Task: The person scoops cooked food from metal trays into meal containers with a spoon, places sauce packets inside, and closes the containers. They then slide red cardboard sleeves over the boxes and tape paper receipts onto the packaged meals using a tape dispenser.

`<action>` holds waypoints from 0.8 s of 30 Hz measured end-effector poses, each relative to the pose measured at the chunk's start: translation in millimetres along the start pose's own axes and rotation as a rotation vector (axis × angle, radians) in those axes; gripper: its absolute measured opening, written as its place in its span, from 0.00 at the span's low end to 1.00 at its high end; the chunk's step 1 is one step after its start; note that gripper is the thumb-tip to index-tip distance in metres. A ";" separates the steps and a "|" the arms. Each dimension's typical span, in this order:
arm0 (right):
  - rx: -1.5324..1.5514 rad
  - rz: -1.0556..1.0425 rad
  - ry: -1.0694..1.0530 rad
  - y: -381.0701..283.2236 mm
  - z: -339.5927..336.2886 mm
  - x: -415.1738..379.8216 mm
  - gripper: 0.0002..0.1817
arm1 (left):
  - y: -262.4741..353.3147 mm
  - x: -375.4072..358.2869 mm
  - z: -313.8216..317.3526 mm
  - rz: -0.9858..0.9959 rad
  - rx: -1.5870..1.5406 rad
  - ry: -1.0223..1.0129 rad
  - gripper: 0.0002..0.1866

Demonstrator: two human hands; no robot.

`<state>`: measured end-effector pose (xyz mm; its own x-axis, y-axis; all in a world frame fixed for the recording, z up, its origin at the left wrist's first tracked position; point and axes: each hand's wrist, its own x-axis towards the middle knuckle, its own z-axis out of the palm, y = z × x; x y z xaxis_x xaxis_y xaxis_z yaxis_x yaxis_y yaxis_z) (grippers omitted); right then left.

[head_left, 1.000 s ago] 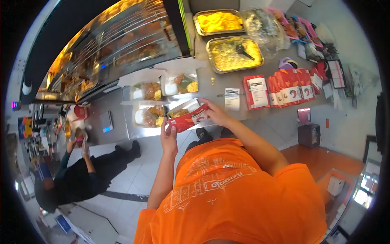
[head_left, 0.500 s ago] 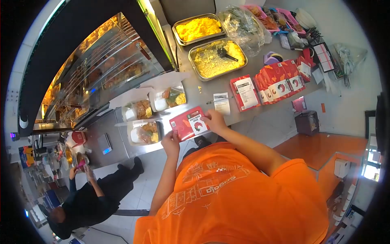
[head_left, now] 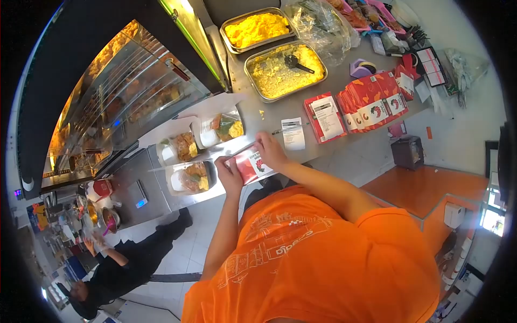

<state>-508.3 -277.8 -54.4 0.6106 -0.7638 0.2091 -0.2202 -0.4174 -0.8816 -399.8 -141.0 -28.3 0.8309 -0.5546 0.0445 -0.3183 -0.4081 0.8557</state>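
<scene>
A red and white printed cardboard sleeve (head_left: 247, 166) is held between my hands at the counter's front edge. My left hand (head_left: 230, 175) is closed on its left end, while my right hand (head_left: 271, 153) grips the upper right part. The sleeve is tilted, with a narrow edge showing along its top. To the left of my hands are three clear-windowed meal boxes: a front one (head_left: 189, 178), a middle one (head_left: 180, 147) and a back one (head_left: 221, 128), the latter two with raised white lids. Right of my right hand lies a printed paper slip (head_left: 293, 134).
Stacked red sleeves (head_left: 371, 102) and a red stack with a receipt (head_left: 326, 118) lie on the right. Behind are two metal trays of yellow food, one full (head_left: 257, 30), one holding a black spoon (head_left: 297, 63). A heated cabinet (head_left: 134, 91) stands left; a co-worker (head_left: 126, 264) works lower left.
The sleeve has tilted so its printed face is foreshortened. My right hand has moved slightly left and up, and my left hand has risen along the sleeve. The co-worker's hands have shifted.
</scene>
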 end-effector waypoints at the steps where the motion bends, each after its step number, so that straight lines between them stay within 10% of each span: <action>1: 0.075 0.086 0.003 -0.8 -0.3 2.8 0.06 | -7.4 2.4 2.1 -0.001 -0.003 -0.003 0.09; 11: 0.134 0.075 -0.084 -35.7 -56.3 22.4 0.10 | 26.8 0.9 -16.1 -0.091 -0.314 -0.268 0.11; 14: -0.031 -0.008 -0.432 -51.7 -127.0 68.0 0.10 | 74.6 -1.6 2.4 -0.301 -0.443 -0.256 0.10; 16: -0.191 -0.287 -0.116 -45.5 -206.1 121.5 0.14 | 96.7 -7.3 23.3 -0.283 -0.395 -0.249 0.11; 19: -0.432 -0.026 0.089 13.5 -362.2 217.9 0.20 | 118.1 -24.9 49.2 -0.432 -0.502 -0.235 0.14; 22: -0.867 0.081 -0.174 104.3 -443.4 261.4 0.24 | 135.4 -47.2 77.3 -0.493 -0.626 -0.187 0.17; 24: -1.071 0.156 -0.779 169.7 -449.4 276.1 0.26 | 140.2 -54.5 98.1 -0.477 -0.694 -0.156 0.18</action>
<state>-719.0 -780.7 43.8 0.7179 -0.5095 -0.4744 -0.5933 -0.8042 -0.0341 -534.4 -239.1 38.6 0.7162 -0.5510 -0.4284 0.4430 -0.1154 0.8891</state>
